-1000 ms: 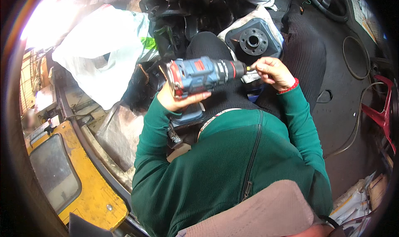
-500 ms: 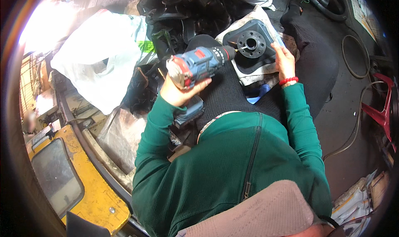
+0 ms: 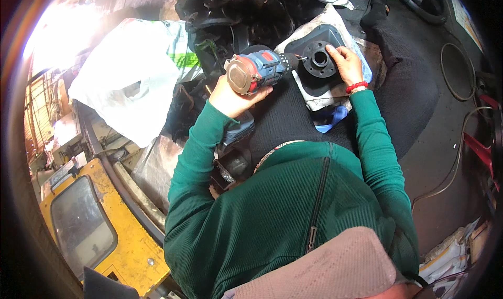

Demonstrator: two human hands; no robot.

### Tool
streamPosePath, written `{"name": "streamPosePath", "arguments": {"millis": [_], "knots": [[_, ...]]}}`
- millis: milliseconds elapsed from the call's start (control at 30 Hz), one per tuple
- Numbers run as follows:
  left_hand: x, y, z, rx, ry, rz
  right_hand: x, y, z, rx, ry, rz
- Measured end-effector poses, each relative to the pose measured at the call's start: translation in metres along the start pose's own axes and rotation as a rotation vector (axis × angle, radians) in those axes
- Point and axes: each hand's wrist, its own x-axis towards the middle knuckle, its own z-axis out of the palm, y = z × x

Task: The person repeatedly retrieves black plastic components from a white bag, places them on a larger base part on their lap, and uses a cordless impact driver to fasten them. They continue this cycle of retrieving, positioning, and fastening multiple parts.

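Observation:
My left hand (image 3: 230, 98) is wrapped round the handle of a blue and red cordless drill (image 3: 264, 68). The drill points right, and the tip of its bit is at the left edge of a black round flange (image 3: 310, 49) with a centre hole and small holes around it. That flange sits on a dark, square-shaped base (image 3: 331, 33) resting on a whitish cloth (image 3: 319, 101) over my lap. With closed fingers, my right hand (image 3: 347, 67) grips the flange's upper right rim; some fingertips are hidden. Whether the bit touches the flange or a screw is too small to tell.
Many black plastic parts (image 3: 236, 16) are heaped ahead of me. A white plastic bag (image 3: 126, 84) lies at left, above a yellow machine panel with a window (image 3: 133, 236). A small box with metal bits (image 3: 224, 176) is by my left elbow. A cable (image 3: 455, 165) runs along the right floor.
My right hand has moved up and left onto the flange rim. The drill has shifted slightly right and turned, its bit now by the flange edge. The flange has turned or tilted a little.

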Motion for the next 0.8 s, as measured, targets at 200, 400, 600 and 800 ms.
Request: {"name": "streamPosePath", "arguments": {"millis": [200,400,600,800], "knots": [[0.007,0.008,-0.003,0.244,-0.02,0.043,-0.004,-0.012,0.001,0.164,0.011,-0.094],[0.012,0.02,-0.012,0.38,-0.069,0.111,-0.012,-0.039,0.002,0.264,0.036,-0.205],[0.016,0.021,-0.004,0.332,-0.041,0.077,-0.018,-0.035,0.011,0.231,0.148,-0.175],[0.023,0.004,0.002,0.177,-0.034,-0.095,-0.017,-0.031,0.015,0.134,0.203,-0.179]]}}
